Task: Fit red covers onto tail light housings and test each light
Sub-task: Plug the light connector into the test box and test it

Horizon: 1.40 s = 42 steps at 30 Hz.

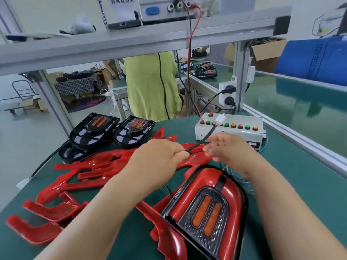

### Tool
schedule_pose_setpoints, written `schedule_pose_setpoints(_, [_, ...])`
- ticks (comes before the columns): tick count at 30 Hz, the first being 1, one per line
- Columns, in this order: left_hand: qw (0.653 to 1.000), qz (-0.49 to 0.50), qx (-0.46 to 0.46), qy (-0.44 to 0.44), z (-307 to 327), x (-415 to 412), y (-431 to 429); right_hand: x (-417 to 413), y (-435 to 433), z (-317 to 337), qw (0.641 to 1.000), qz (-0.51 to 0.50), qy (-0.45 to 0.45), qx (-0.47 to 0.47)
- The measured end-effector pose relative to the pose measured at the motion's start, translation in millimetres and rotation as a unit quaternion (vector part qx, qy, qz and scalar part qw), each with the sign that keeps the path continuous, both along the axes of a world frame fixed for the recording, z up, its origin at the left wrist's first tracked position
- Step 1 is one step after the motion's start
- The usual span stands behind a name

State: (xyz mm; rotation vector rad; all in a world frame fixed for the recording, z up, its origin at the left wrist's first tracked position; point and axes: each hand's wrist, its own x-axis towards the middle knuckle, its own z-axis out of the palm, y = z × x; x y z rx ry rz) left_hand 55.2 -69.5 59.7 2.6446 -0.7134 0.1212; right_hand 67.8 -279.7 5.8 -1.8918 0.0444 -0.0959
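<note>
**Test step, one light covered.** The light (206, 209) nearest us lies face up on the green desk (300, 184). Its red cover is already seated around the amber lens. We therefore judge the fitting of this unit done and its test in hand.

A black lead (204, 136) rises from the left grip (159, 156) to a white plug (220, 119). The plug hangs in the air just in front of the button row of the test box (229, 131). The left grip is closed, with thumb and fingers pinching the lead. The right grip (228, 150) sits just beside the lead and is motion-blurred. Its fingers appear spread and holding nothing, though we cannot rule out a light touch on the lead.

Loose covers (84, 175) lie heaped on the desk to the left, overlapping one another. Behind them, near the far edge, rest the bare housings (93, 128), their lenses up and no red on them.

As we read it, the next move calls for the free right grip to take the plug. It would turn the plug to match its mating connector and seat it fully while the left grip feeds slack. The buttons on the box would then be pressed in turn while we watch the lens for light. The lead is short and taut-looking, so a pull may drag the light across the desk. A bare housing and a loose cover come after that.
</note>
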Motion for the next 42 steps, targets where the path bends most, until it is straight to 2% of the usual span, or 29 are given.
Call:
schedule_pose_setpoints(2, [0.999, 0.020, 0.050, -0.008, 1.5, 0.8, -6.2, 1.9, 5.5, 2.4, 0.979, 0.056, 0.002, 0.198])
schedule_pose_setpoints(4, [0.995, 0.021, 0.093, -0.020, 3.2, 1.4, -13.7, 2.5, 8.3, 7.8, 0.933, 0.109, -0.010, 0.344])
schedule_pose_setpoints(7, [0.992, -0.030, 0.126, -0.004, 6.0, 2.2, -25.7, 3.8, 8.1, 11.1, 0.871, 0.070, -0.031, 0.485])
schedule_pose_setpoints(10, [0.993, -0.059, 0.057, 0.081, 8.1, 12.2, -36.3, 7.3, 3.4, 12.2, 0.837, -0.027, -0.050, 0.545])
schedule_pose_setpoints(13, [0.991, -0.034, -0.060, 0.115, 7.9, 31.7, -48.6, 8.5, -5.2, 10.9, 0.857, -0.112, -0.068, 0.499])
schedule_pose_setpoints(16, [0.990, -0.021, -0.087, 0.105, 2.3, 48.4, -64.0, 6.6, -9.0, 10.3, 0.883, -0.215, -0.099, 0.405])
schedule_pose_setpoints(19, [0.992, -0.023, -0.051, 0.117, -9.6, 56.8, -77.3, 5.5, -10.6, 9.5, 0.898, -0.292, -0.125, 0.304])
schedule_pose_setpoints(23, [0.985, -0.037, 0.108, 0.132, -23.1, 61.1, -94.9, 7.4, -12.1, 5.4, 0.905, -0.328, -0.157, 0.221])
schedule_pose_setpoints(28, [0.962, -0.070, 0.225, 0.138, -24.2, 65.2, -111.6, 5.8, -16.3, 4.2, 0.897, -0.341, -0.146, 0.240])
schedule_pose_setpoints(30, [0.956, -0.096, 0.259, 0.102, -23.2, 66.5, -119.2, 7.1, -18.3, 2.1, 0.896, -0.343, -0.141, 0.247])
schedule_pose_setpoints(32, [0.960, -0.117, 0.246, 0.072, -21.9, 67.9, -128.1, 10.7, -18.4, -0.5, 0.893, -0.343, -0.142, 0.254])
schedule_pose_setpoints(36, [0.970, -0.175, 0.153, 0.074, -20.1, 71.5, -145.7, 13.9, -18.3, -1.9, 0.890, -0.353, -0.147, 0.247])
schedule_pose_setpoints(42, [0.946, -0.200, 0.240, 0.085, -38.0, 72.2, -160.1, 14.4, -19.4, -2.4, 0.901, -0.354, -0.164, 0.191])
